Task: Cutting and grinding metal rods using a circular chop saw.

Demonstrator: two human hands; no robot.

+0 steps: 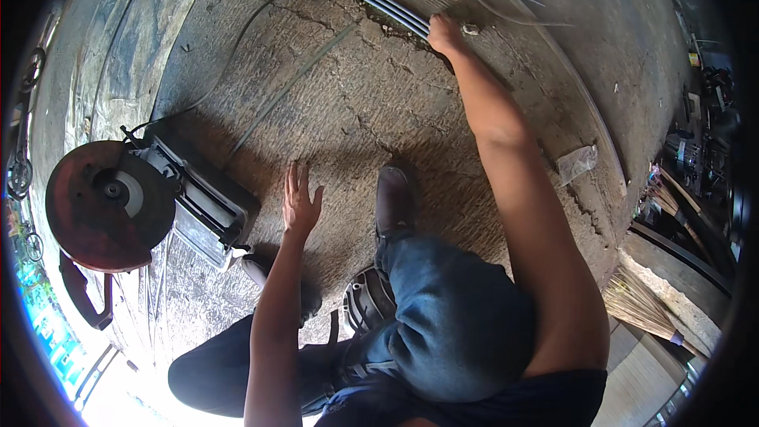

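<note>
Far ahead, my right hand (445, 34) is closed at the near right end of a few slim grey metal bars (387, 5), which lie side by side on the rough concrete floor. Its fingers are curled and partly hidden by the back of the hand. My left hand (300, 204) is held out over the floor, fingers stretched and nothing in it. To its left stands a cut-off saw (79, 217) with a reddish round guard and a dark base. The left hand and the saw are apart.
A black cable (241, 35) curves from the saw across the cracked floor. One long thin strip (296, 75) lies between saw and bars. Bent rods (514, 12), a clear plastic bag (577, 164) and a straw broom (640, 308) lie on the right. My shoe (395, 198) is below centre.
</note>
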